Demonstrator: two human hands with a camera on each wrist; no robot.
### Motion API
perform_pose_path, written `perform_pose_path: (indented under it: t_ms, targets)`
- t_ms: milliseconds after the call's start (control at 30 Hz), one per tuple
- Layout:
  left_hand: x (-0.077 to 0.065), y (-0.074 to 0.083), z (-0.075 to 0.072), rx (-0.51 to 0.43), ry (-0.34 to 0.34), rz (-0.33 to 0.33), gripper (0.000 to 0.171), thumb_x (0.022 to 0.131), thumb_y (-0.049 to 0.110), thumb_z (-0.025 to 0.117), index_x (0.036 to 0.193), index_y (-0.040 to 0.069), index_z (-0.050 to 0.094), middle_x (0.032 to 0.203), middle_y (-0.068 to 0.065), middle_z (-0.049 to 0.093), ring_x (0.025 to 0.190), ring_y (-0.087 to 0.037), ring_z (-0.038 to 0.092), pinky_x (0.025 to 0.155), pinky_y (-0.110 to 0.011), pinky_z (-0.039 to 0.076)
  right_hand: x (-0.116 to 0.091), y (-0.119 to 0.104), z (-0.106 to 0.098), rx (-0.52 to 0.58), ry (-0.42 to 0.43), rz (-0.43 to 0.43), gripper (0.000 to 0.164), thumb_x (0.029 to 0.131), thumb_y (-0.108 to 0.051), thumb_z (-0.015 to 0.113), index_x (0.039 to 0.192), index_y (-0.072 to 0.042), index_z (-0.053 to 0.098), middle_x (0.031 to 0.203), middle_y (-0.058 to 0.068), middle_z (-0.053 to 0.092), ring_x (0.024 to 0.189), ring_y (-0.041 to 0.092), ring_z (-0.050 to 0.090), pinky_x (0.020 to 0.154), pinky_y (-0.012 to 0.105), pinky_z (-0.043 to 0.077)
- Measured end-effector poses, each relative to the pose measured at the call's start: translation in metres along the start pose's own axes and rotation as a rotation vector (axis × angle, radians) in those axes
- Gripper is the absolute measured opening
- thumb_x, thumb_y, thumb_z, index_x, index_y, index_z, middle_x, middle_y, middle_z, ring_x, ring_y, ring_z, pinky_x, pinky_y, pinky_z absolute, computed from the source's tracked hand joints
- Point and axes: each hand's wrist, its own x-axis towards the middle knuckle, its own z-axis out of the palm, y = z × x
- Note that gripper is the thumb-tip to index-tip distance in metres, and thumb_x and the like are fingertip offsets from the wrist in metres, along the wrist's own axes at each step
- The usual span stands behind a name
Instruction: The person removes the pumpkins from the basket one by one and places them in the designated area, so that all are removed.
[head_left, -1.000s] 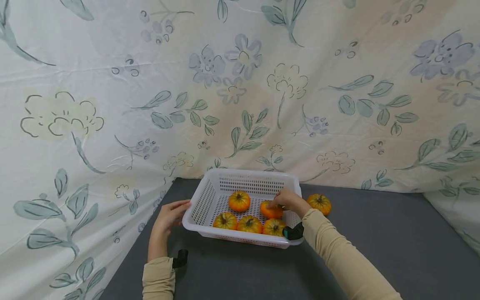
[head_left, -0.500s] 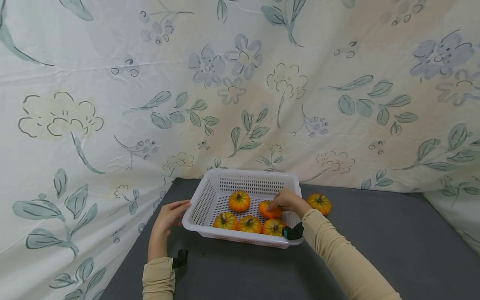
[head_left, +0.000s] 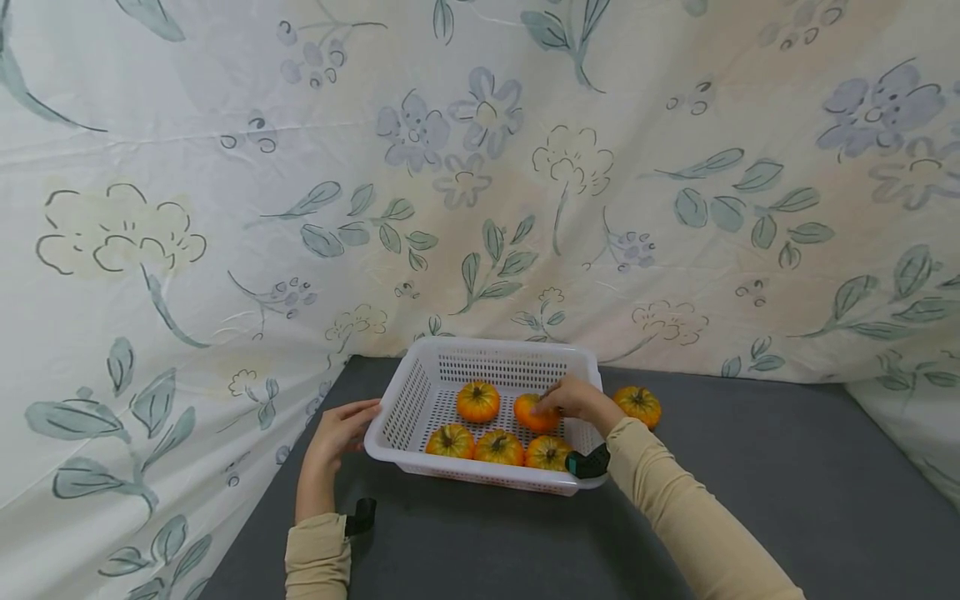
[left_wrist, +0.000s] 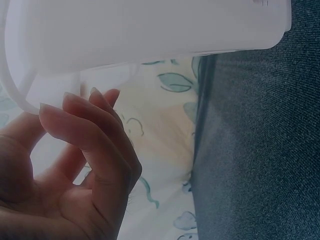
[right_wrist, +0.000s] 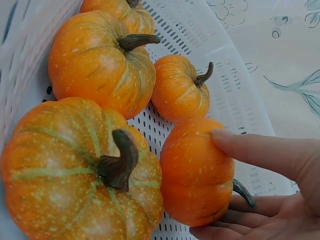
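A white plastic basket (head_left: pixel 480 476) with slotted walls sits on the dark table. My left hand (head_left: pixel 339 435) holds its left rim; in the left wrist view the rim lies between thumb and curled fingers (left_wrist: pixel 90 127). Inside the basket, my right hand (head_left: pixel 581 402) grips a small orange pumpkin (head_left: pixel 534 414) tipped on its side. The right wrist view has the thumb on top of this pumpkin (right_wrist: pixel 192 172), the fingers underneath and its stem toward the palm. Three pumpkins line the near wall, among them a green-striped one (right_wrist: pixel 75 170); another pumpkin (head_left: pixel 477 402) sits farther back.
One more pumpkin (head_left: pixel 638 406) lies on the dark table (head_left: pixel 757 467), just outside the basket's right wall. A flowered cloth (head_left: pixel 480 208) hangs behind the table and along its left side.
My right hand has shifted the gripped pumpkin slightly left and back inside the basket, tilting it a little. The left hand and the basket stay where they were.
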Motion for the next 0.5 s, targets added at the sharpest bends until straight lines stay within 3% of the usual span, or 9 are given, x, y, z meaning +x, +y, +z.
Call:
perform_pose_path:
  t_ms: [267, 500]
  targets:
    - [0.0000, 0.0006, 0.0004, -0.004, -0.002, -0.011, 0.051, 0.090, 0.034, 0.069, 0.130, 0.004, 0.062, 0.110, -0.008, 0.071, 0.077, -0.010, 0.068, 0.065, -0.028, 0.052, -0.0002, -0.0010, -0.0029, 0.013, 0.006, 0.008, 0.059, 0.079, -0.011, 0.079, 0.127, 0.013, 0.054, 0.136, 0.027, 0.050, 0.124, 0.037, 0.053, 0.107, 0.050, 0.041]
    - [-0.0002, 0.0004, 0.0003, -0.007, -0.002, -0.014, 0.052, 0.089, 0.035, 0.070, 0.131, 0.005, 0.061, 0.111, -0.009, 0.071, 0.077, -0.010, 0.068, 0.065, -0.029, 0.052, -0.0067, -0.0072, -0.0085, 0.029, -0.022, -0.056, 0.053, 0.082, -0.008, 0.075, 0.126, 0.015, 0.054, 0.135, 0.029, 0.049, 0.124, 0.038, 0.052, 0.108, 0.050, 0.041]
